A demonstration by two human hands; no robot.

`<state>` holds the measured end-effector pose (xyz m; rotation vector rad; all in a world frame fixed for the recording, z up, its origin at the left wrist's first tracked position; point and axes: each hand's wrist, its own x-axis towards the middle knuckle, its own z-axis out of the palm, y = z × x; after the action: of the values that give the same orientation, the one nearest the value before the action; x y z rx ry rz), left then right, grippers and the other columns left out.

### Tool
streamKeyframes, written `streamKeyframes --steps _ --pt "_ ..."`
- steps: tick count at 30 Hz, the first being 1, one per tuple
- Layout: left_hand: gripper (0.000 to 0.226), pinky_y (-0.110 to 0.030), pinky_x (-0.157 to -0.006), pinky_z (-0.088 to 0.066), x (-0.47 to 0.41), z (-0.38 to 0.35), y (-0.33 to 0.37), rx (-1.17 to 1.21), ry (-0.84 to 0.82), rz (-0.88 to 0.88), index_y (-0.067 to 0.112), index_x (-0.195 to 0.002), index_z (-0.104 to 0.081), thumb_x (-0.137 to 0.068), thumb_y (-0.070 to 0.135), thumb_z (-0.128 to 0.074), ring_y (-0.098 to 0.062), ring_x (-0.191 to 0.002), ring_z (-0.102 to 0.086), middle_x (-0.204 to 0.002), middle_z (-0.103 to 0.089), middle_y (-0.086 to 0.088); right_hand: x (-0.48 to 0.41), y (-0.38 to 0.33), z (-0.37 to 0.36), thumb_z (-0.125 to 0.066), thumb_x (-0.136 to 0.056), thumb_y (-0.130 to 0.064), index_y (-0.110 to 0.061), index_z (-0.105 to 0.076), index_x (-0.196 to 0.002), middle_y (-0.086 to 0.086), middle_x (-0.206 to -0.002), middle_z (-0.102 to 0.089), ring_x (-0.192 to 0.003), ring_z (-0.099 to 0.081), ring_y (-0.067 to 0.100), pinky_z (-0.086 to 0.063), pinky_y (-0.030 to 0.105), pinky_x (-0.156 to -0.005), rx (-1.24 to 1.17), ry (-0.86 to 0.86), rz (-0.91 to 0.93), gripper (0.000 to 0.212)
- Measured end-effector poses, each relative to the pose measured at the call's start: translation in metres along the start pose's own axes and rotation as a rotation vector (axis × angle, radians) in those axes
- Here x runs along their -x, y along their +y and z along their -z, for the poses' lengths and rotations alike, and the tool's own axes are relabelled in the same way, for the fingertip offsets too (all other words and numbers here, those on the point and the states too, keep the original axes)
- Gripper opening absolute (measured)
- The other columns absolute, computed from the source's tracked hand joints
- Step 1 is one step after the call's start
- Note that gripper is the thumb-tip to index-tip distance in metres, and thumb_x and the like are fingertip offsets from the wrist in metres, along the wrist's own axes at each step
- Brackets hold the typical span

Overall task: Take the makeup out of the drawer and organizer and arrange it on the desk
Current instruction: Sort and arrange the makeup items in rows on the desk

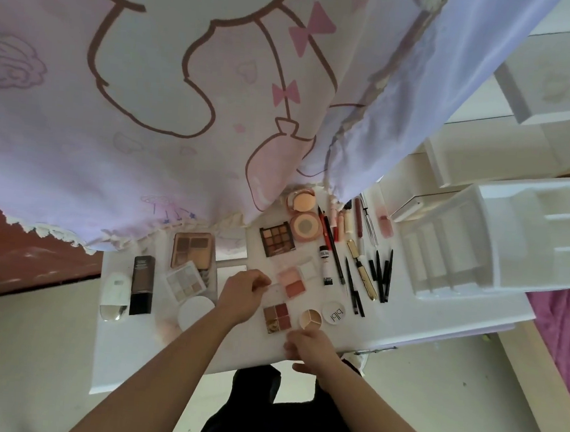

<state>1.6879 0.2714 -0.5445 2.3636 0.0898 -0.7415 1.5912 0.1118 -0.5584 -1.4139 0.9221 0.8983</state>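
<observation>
Makeup lies spread over the white desk (pixel 405 320). A small four-pan palette (pixel 277 317) in reds and browns lies open near the front edge, its clear lid raised behind it. My left hand (pixel 243 294) pinches that lid with curled fingers. My right hand (pixel 307 349) is curled at the palette's near right corner. Next to it are a round three-shade pot (pixel 310 319), its white lettered lid (pixel 333 313) and a pink blush duo (pixel 290 281). The white organizer (pixel 478 251) stands at the right with bare compartments.
Left of my hands: a dark foundation bottle (pixel 141 284), pale palette (pixel 186 283), brown palette (pixel 192 251), round white compact (pixel 196 311). Behind: a nine-pan palette (pixel 276 239), round compacts (pixel 305 227), several pencils and tubes (pixel 378 274). A pink curtain (pixel 149 103) overhangs the desk's back.
</observation>
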Motion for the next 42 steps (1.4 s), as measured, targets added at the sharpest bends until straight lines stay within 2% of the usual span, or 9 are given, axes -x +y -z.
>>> streamKeyframes --steps 7,11,17,21,26,30,33,36,42 --pt "0.025 -0.019 -0.081 -0.044 0.007 0.004 -0.019 0.068 0.157 0.005 0.018 -0.112 -0.067 -0.093 0.011 -0.053 -0.011 -0.098 -0.063 -0.113 -0.065 0.004 0.001 -0.015 -0.005 -0.057 -0.092 -0.025 -0.016 -0.066 -0.077 0.001 -0.075 -0.070 -0.060 -0.060 0.012 -0.048 0.021 -0.054 0.319 0.102 0.174 0.021" --pt "0.014 -0.030 -0.073 -0.046 0.024 0.012 -0.060 -0.097 0.345 -0.041 0.016 -0.096 -0.069 -0.087 0.011 -0.059 -0.023 -0.098 -0.056 -0.107 -0.062 -0.002 -0.004 -0.045 -0.018 -0.055 -0.095 -0.029 -0.022 -0.069 -0.102 -0.007 -0.091 -0.067 -0.082 -0.061 0.012 -0.045 0.025 -0.072 0.528 0.237 0.380 0.018" --pt "0.032 -0.041 -0.078 -0.055 0.047 0.031 -0.113 -0.205 0.297 -0.093 0.012 -0.110 -0.070 -0.087 0.017 -0.047 -0.033 -0.097 -0.062 -0.116 -0.065 -0.009 -0.029 -0.101 -0.066 -0.056 -0.094 -0.027 -0.022 -0.053 -0.130 0.002 -0.128 -0.054 -0.111 -0.056 0.020 -0.047 0.034 -0.093 0.801 0.259 0.725 0.037" --pt "0.029 -0.031 -0.098 -0.045 0.051 0.040 -0.123 -0.120 0.226 -0.095 0.012 -0.119 -0.068 -0.094 0.007 -0.055 -0.026 -0.117 -0.058 -0.132 -0.061 -0.002 -0.056 -0.131 -0.107 -0.061 -0.088 -0.034 -0.021 -0.037 -0.143 0.011 -0.143 -0.037 -0.124 -0.046 0.031 -0.046 0.042 -0.100 1.006 0.296 0.763 0.061" --pt "0.031 -0.023 -0.095 -0.044 0.048 0.046 -0.133 0.079 0.219 -0.061 0.013 -0.117 -0.068 -0.092 0.001 -0.053 -0.020 -0.114 -0.061 -0.128 -0.063 0.000 -0.074 -0.148 -0.135 -0.066 -0.081 -0.049 -0.022 -0.043 -0.135 0.014 -0.133 -0.042 -0.115 -0.048 0.036 -0.048 0.041 -0.091 1.094 0.370 0.654 0.065" --pt "0.031 -0.028 -0.094 -0.049 0.047 0.051 -0.133 0.202 0.206 -0.006 0.016 -0.116 -0.068 -0.092 0.001 -0.054 -0.015 -0.108 -0.060 -0.120 -0.062 0.007 -0.071 -0.157 -0.129 -0.058 -0.089 -0.017 -0.018 -0.049 -0.130 0.009 -0.114 -0.060 -0.100 -0.060 0.027 -0.046 0.031 -0.073 0.876 0.400 0.646 0.042" --pt "0.031 -0.022 -0.090 -0.044 0.043 0.059 -0.134 0.303 0.175 0.093 0.016 -0.118 -0.068 -0.094 0.003 -0.054 -0.010 -0.104 -0.058 -0.116 -0.062 0.007 -0.068 -0.159 -0.113 -0.058 -0.088 -0.011 -0.018 -0.046 -0.134 0.008 -0.120 -0.061 -0.111 -0.060 0.028 -0.048 0.033 -0.082 0.809 0.364 0.616 0.048" --pt "0.026 -0.022 -0.086 -0.046 0.039 0.068 -0.130 0.406 0.177 0.171 0.019 -0.111 -0.070 -0.094 0.006 -0.056 -0.010 -0.100 -0.060 -0.108 -0.067 0.007 -0.063 -0.160 -0.106 -0.066 -0.082 -0.023 -0.019 -0.035 -0.145 0.008 -0.139 -0.046 -0.126 -0.049 0.029 -0.046 0.039 -0.096 1.019 0.245 0.616 0.071" --pt "0.019 -0.026 -0.088 -0.047 0.038 0.074 -0.130 0.567 0.212 0.284 0.025 -0.105 -0.069 -0.094 0.013 -0.059 -0.012 -0.101 -0.062 -0.106 -0.068 0.007 -0.074 -0.169 -0.115 -0.080 -0.075 -0.040 -0.017 -0.030 -0.146 0.010 -0.138 -0.043 -0.121 -0.053 0.032 -0.053 0.043 -0.092 1.287 0.195 0.622 0.089"
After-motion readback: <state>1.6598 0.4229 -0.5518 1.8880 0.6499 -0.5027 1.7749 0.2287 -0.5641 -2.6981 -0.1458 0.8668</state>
